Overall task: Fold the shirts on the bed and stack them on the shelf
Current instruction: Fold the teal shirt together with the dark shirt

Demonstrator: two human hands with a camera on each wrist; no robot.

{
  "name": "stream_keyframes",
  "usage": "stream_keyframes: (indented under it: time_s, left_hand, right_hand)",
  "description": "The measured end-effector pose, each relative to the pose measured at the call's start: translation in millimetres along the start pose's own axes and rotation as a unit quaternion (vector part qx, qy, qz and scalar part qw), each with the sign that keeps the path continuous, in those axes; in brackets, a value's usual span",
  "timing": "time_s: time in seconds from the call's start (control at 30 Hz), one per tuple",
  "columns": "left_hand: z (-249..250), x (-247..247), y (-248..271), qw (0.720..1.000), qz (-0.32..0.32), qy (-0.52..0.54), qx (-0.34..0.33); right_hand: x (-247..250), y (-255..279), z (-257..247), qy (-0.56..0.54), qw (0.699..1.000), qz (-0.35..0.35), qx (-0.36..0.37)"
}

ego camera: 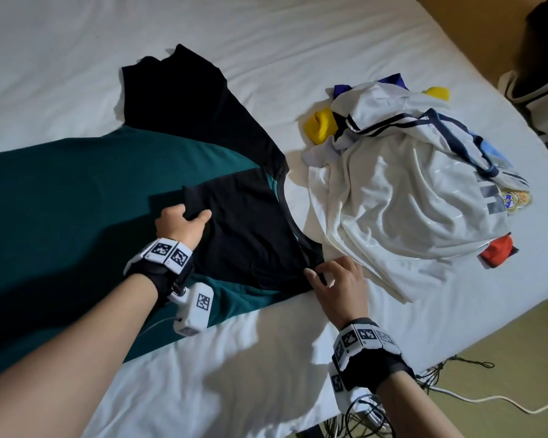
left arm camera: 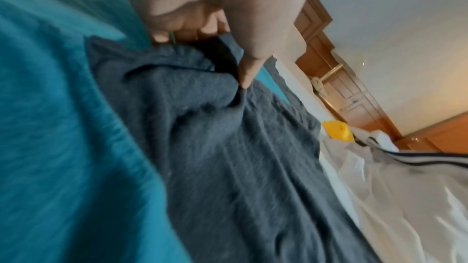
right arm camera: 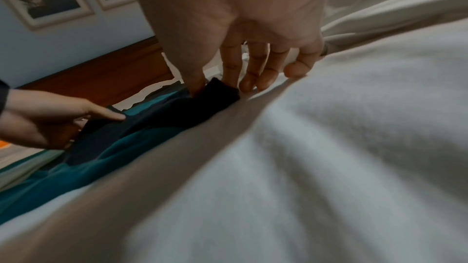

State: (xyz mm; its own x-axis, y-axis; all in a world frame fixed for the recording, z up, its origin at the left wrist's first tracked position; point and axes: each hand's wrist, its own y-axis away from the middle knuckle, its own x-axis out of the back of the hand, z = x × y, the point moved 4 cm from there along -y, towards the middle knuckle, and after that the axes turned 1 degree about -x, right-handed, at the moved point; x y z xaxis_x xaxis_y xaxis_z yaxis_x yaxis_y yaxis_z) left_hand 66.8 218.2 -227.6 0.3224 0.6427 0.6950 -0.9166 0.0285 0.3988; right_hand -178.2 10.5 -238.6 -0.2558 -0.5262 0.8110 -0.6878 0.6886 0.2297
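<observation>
The black knit T-shirt (ego camera: pixel 244 222) lies flat over a teal shirt (ego camera: pixel 60 197) on the white-sheeted bed (ego camera: pixel 266 358). The left hand (ego camera: pixel 181 227) grip pinches a folded sleeve edge; the right hand (ego camera: pixel 337 281) grip pinches its shoulder corner. A crumpled white jersey (ego camera: pixel 402 197) lies beside it.

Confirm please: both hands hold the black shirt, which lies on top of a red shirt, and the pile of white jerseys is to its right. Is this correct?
Not quite. The shirt under the black shirt is teal, not red, as the head view shows. The rest holds: the left hand and right hand each grip the black shirt, and the pile of white jerseys lies to its right.
</observation>
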Motion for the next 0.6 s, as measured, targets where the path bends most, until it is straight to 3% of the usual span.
stream_keyframes:
  time_s: [0.13,0.3,0.43,0.53,0.6]
  left_hand:
    - [0,3,-7,0.999,-0.025,0.043,0.021]
    - [-9,6,-8,0.995,-0.028,0.092,0.037]
    - [-11,5,-9,0.983,-0.048,0.178,0.020]
    - [-7,5,-8,0.969,-0.066,0.237,0.008]
    - [-10,6,-13,0.959,-0.067,0.277,-0.003]
  right_hand:
    - [4,-6,-13,0.029,0.999,0.003,0.023]
    - [25,-11,-32,0.036,0.994,0.062,0.079]
    - [34,-17,-37,0.050,0.992,0.053,0.106]
    - [37,-23,-44,-0.016,0.987,0.022,0.159]
    - [37,-26,-53,-0.106,0.982,-0.021,0.153]
